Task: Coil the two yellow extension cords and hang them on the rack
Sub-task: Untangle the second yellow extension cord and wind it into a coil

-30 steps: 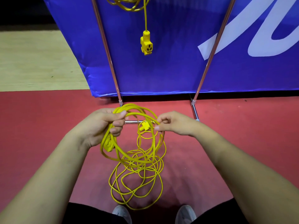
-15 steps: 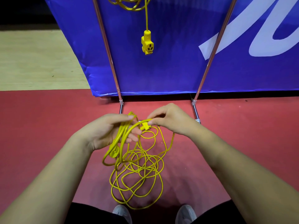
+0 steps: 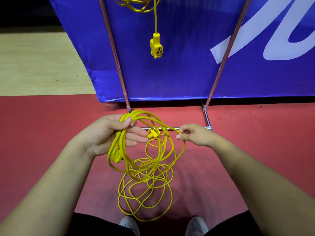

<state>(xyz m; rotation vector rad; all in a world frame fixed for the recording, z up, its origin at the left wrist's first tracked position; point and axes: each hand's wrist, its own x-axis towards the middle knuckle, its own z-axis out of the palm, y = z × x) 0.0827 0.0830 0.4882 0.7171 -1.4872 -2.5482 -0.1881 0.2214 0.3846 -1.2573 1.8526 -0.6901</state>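
Note:
My left hand (image 3: 109, 133) grips several gathered loops of a yellow extension cord (image 3: 150, 169), thumb on top, with the cord's socket end (image 3: 115, 155) dangling below the palm. My right hand (image 3: 194, 136) pinches one strand of the same cord out to the right, forming a wide loop. The remaining cord lies tangled on the red floor between my arms, its plug (image 3: 152, 133) hanging near the middle. A second yellow cord (image 3: 136, 4) hangs coiled from the rack at the top edge, its socket (image 3: 156, 48) dangling down.
The rack's two slanted metal poles (image 3: 114, 53) stand in front of a blue banner (image 3: 187, 65), joined by a low crossbar (image 3: 170, 128) on the red floor (image 3: 42, 125). Pale wooden flooring lies at far left. My shoes (image 3: 129, 225) show at the bottom edge.
My right hand moved right, away from the left hand, pulling a strand out into a wider loop. The left hand kept its hold on the gathered loops.

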